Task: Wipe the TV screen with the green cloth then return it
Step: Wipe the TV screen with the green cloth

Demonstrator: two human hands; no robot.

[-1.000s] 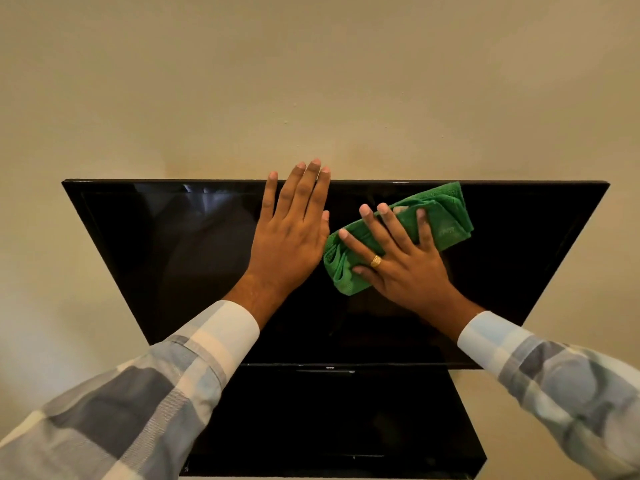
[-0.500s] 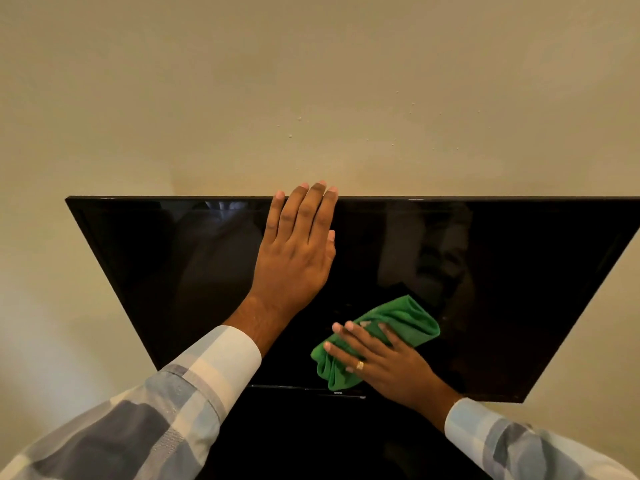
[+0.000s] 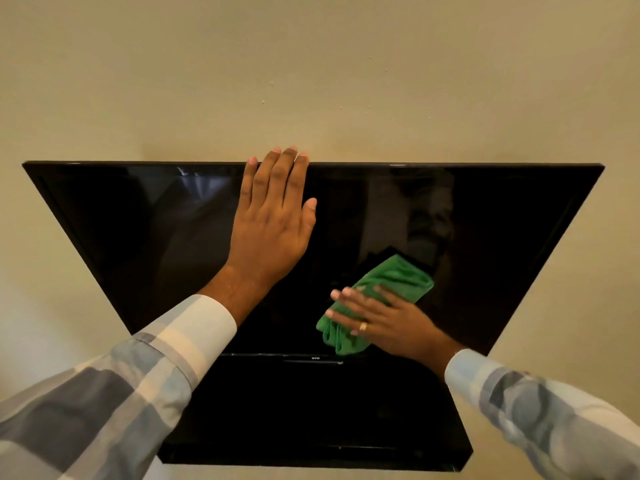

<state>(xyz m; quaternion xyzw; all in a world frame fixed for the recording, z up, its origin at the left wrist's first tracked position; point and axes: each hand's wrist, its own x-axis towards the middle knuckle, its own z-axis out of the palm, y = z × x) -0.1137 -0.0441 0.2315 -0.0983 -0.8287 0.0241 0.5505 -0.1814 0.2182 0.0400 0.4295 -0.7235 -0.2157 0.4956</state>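
A black TV screen [image 3: 502, 237] hangs on a beige wall and fills the middle of the head view. My left hand [image 3: 272, 220] lies flat on the glass near the top edge, fingers together, fingertips reaching over the frame. My right hand [image 3: 384, 322] presses a bunched green cloth [image 3: 391, 282] against the lower middle of the screen, just above the bottom bezel. The fingers lie spread over the cloth, and a ring shows on one finger. The hand is slightly blurred.
Below the TV a glossy black shelf or cabinet top [image 3: 311, 427] juts out from the wall. The beige wall [image 3: 311, 81] surrounds the screen. Both forearms wear plaid grey-and-white sleeves.
My right hand has swept the green cloth from the upper middle of the screen down to its lower part. The left hand stays flat near the top edge.
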